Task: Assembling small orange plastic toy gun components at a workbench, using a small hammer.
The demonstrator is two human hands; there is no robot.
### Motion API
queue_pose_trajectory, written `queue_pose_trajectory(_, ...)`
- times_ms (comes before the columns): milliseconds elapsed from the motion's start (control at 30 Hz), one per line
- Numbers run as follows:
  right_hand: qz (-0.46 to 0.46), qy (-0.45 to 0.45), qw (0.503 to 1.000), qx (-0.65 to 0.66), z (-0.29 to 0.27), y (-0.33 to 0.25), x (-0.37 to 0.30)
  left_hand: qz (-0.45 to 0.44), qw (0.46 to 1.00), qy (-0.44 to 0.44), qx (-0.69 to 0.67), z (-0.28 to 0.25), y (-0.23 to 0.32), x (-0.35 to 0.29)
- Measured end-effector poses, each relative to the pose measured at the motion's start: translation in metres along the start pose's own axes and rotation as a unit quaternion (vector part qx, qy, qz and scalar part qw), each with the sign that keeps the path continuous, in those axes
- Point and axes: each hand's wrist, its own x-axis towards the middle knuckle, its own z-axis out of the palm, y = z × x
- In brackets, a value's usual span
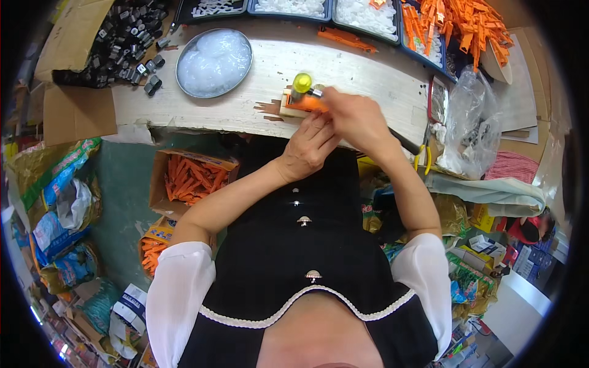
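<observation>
My right hand (356,119) is closed round the handle of a small mallet (302,83) with a see-through yellow face. The mallet's head is over a cream block (289,110) near the table's front edge. An orange plastic part (314,103) lies on that block, partly hidden by the mallet and my fingers. My left hand (308,144) reaches in from the near side, its fingers together and pinched at the orange part. The right hand is slightly blurred and overlaps the left fingertips.
A round metal dish (215,63) of clear, glossy material stands left of the block. Black caps (126,43) spill from a carton. Trays of white parts (367,18) line the back, beside an orange heap (472,24). Yellow-handled pliers (423,161) and a plastic bag (472,116) are right.
</observation>
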Motion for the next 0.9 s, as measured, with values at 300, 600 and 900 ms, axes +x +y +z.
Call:
queue_pose_trajectory(300,0.042,-0.011,0.998,0.049,0.004,0.004,0.006,0.03,0.999,0.017,-0.011,0.0,-0.003,0.003)
queue_pose_trajectory(600,0.205,0.21,0.955,-0.039,0.003,0.09,-0.039,-0.03,0.995,-0.092,0.022,-0.041,-0.048,0.033)
queue_pose_trajectory(900,0.126,0.31,0.931,-0.147,0.003,0.134,-0.045,0.074,0.994,-0.077,0.001,-0.04,-0.063,0.075)
